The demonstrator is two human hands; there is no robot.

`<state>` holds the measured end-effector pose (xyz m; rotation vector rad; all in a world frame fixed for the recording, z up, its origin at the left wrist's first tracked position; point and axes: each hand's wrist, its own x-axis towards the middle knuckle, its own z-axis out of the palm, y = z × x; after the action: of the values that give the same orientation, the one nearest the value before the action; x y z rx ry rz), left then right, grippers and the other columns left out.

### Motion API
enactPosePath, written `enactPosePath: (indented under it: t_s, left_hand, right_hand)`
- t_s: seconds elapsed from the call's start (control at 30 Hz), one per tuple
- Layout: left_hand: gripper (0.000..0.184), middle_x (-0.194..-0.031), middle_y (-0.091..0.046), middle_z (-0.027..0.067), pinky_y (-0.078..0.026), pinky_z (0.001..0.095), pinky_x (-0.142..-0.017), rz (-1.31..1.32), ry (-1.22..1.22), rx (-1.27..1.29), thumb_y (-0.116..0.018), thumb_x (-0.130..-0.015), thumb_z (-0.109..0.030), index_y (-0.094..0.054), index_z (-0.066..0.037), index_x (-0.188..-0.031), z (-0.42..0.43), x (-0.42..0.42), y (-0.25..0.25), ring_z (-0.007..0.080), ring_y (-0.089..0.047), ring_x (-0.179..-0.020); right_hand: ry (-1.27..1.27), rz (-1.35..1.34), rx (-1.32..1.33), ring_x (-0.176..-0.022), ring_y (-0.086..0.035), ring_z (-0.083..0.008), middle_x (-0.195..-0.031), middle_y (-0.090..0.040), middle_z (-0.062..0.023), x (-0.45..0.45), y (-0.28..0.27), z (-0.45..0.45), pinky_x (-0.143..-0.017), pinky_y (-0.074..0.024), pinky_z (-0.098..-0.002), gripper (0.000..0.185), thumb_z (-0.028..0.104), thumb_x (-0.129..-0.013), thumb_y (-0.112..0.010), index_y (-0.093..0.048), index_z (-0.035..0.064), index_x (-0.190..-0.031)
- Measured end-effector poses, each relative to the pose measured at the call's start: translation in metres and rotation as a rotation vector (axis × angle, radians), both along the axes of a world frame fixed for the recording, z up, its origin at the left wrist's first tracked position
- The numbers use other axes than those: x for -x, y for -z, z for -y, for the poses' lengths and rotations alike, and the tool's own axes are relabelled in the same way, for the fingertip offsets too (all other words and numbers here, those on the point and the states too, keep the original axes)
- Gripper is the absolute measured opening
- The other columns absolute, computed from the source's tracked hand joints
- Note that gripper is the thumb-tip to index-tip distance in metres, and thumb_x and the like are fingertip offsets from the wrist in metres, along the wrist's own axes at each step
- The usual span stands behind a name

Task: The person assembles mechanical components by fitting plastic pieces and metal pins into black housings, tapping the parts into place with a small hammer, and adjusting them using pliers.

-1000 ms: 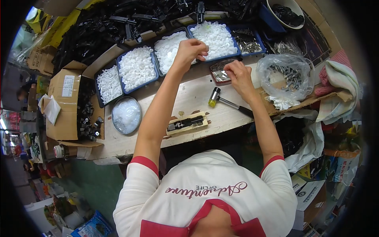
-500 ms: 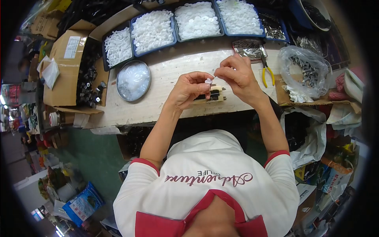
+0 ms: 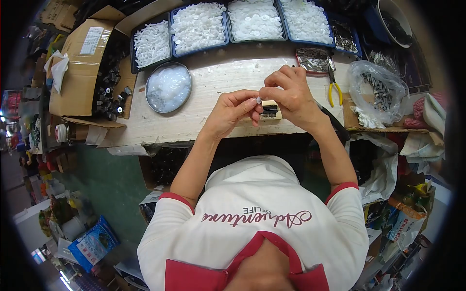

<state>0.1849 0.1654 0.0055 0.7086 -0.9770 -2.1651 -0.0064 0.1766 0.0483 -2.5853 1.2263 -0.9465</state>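
Note:
My left hand (image 3: 234,110) is closed, thumb and forefinger pinching a small white plastic part (image 3: 258,100). Right beside it, my right hand (image 3: 292,97) is also closed, its thumb and forefinger brought up to the same part. Whatever those right fingertips grip is hidden or too small to make out. Under both hands, a pale block fixture (image 3: 273,116) with a black piece (image 3: 268,110) on it rests on the worktable (image 3: 213,72), partly covered by my fingers.
Several trays of white plastic parts (image 3: 199,26) line the back. A round dish (image 3: 168,87) and a cardboard box (image 3: 80,63) of black parts stand left. On the right are yellow-handled pliers (image 3: 335,94), a tray of metal pieces (image 3: 313,60) and a clear plastic bag (image 3: 378,92).
My right fingertips have come in against the white part at my left fingers; a gap was there before. The whole view has shifted slightly.

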Motion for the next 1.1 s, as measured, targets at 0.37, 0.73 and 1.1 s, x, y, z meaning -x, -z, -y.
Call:
enactPosePath:
  t_s: [0.37,0.73,1.1]
  left_hand:
    - [0.023,-0.079,-0.059,0.0058,-0.050,0.0243,-0.057,0.016,0.020,0.051,-0.048,-0.092,-0.013,-0.058,0.001,-0.107,-0.004,-0.007,-0.002,0.0097,-0.056,-0.064]
    - [0.023,-0.076,-0.058,0.0035,-0.047,0.0222,-0.054,-0.026,0.047,0.000,-0.047,-0.093,-0.015,-0.058,0.001,-0.105,-0.008,-0.013,0.000,0.0075,-0.054,-0.061]
    - [0.020,-0.070,-0.053,0.0018,-0.039,0.0226,-0.048,-0.169,-0.145,-0.142,-0.050,-0.091,-0.016,-0.059,0.000,-0.099,-0.009,-0.011,0.015,0.0079,-0.047,-0.056]
  right_hand:
    - [-0.061,-0.015,0.022,-0.083,-0.048,-0.0167,-0.081,-0.053,0.0012,-0.006,-0.003,0.002,-0.075,-0.0294,-0.0335,0.022,-0.001,-0.063,-0.061,-0.062,0.0134,-0.079]
    - [-0.209,0.100,-0.113,-0.078,-0.052,-0.0186,-0.078,-0.055,-0.0017,-0.008,0.003,0.009,-0.072,-0.0345,-0.0318,0.023,-0.002,-0.064,-0.061,-0.063,0.0099,-0.083]
    - [0.074,0.063,0.142,-0.072,-0.053,-0.0173,-0.079,-0.058,-0.0010,-0.029,0.019,-0.013,-0.074,-0.0338,-0.0311,0.020,0.003,-0.068,-0.061,-0.062,0.0086,-0.087]
